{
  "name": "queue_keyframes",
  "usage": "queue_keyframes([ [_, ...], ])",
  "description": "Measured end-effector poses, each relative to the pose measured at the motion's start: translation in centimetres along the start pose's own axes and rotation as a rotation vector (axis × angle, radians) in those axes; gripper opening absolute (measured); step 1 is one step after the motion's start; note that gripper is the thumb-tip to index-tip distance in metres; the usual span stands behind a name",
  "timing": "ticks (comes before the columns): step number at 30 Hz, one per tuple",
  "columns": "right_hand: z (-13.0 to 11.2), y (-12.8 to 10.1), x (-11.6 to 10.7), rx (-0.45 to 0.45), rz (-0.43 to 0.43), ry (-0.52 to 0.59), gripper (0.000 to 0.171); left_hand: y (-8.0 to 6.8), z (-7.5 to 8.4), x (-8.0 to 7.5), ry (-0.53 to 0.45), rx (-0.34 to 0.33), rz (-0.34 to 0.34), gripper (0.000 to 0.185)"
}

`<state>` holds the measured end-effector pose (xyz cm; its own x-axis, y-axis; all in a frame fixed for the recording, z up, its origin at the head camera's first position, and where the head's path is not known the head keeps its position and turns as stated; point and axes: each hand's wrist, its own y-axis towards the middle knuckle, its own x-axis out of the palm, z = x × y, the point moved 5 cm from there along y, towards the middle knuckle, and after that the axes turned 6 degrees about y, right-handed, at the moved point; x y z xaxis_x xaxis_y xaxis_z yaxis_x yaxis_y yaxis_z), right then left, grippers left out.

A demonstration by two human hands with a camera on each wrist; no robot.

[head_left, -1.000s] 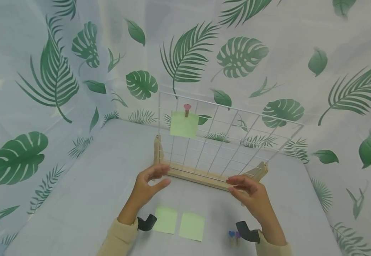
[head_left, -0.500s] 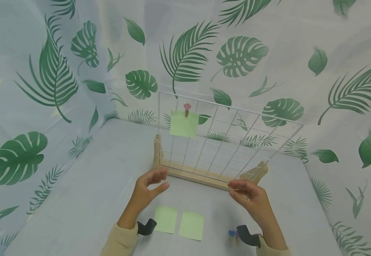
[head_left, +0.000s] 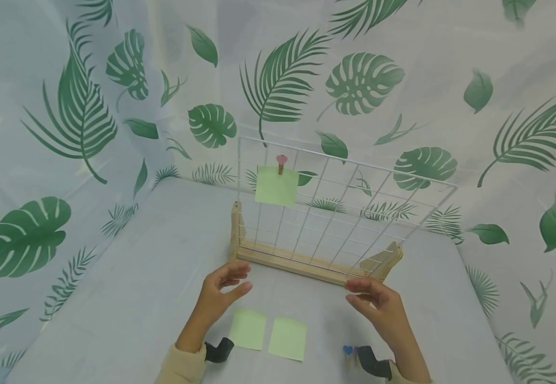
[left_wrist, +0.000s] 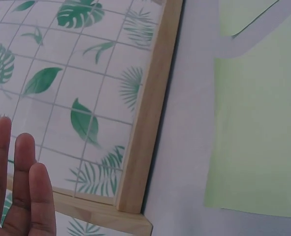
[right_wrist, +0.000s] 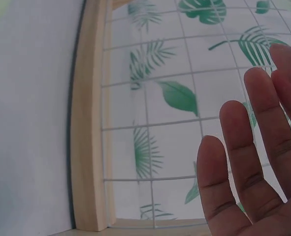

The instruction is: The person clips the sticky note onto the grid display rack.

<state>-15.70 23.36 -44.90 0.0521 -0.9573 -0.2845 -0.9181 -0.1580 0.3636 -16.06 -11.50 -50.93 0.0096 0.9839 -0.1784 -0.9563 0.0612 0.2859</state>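
Note:
My left hand (head_left: 220, 292) hovers in front of the left end of a white wire grid (head_left: 335, 213) in a wooden stand (head_left: 297, 265). Its fingers are relaxed and hold nothing. Before the stand's right end is my right hand (head_left: 377, 305), likewise relaxed, with nothing in its fingers. A clothespin with a pink heart (head_left: 281, 160) clips a light green paper note (head_left: 276, 186) to the grid's upper left. Two more green notes lie flat on the table: a left one (head_left: 248, 329) and a right one (head_left: 288, 339).
By the right wrist, a small clothespin with a blue heart (head_left: 347, 351) lies on the white table (head_left: 114, 298); a purple one beside it is mostly hidden by the black wrist mount (head_left: 372, 362). A leaf-printed curtain (head_left: 278, 69) encloses the table's back and sides.
Both hands have drawn back a little from the stand, toward the near side. The right wrist mount now covers most of the purple clothespin. The grid and notes stay put.

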Motion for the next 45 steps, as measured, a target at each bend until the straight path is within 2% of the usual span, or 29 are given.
queue_keyframes([
  [12, 1.4, -1.2, -0.3, 0.135, 0.041, -0.059, 0.024, -1.2, -1.2, 0.4, -0.021, -0.100, 0.001, 0.039],
  [19, 2.1, -2.1, -0.6, 0.169, 0.061, -0.054, 0.024, -1.7, -1.9, 0.6, -0.035, -0.166, -0.009, 0.041],
  [27, 3.1, -2.8, -0.7, 0.150, 0.050, -0.039, 0.022, -2.1, -2.6, 0.9, -0.034, -0.256, 0.014, 0.040],
  [38, 4.4, -3.6, -0.5, 0.230, 0.030, -0.074, 0.022, -2.7, -3.6, 0.9, 0.027, -0.341, 0.023, 0.034],
  [45, 5.1, -4.3, -0.3, 0.308, 0.024, -0.103, 0.021, -3.2, -4.2, 0.8, 0.117, -0.371, 0.022, 0.031],
])
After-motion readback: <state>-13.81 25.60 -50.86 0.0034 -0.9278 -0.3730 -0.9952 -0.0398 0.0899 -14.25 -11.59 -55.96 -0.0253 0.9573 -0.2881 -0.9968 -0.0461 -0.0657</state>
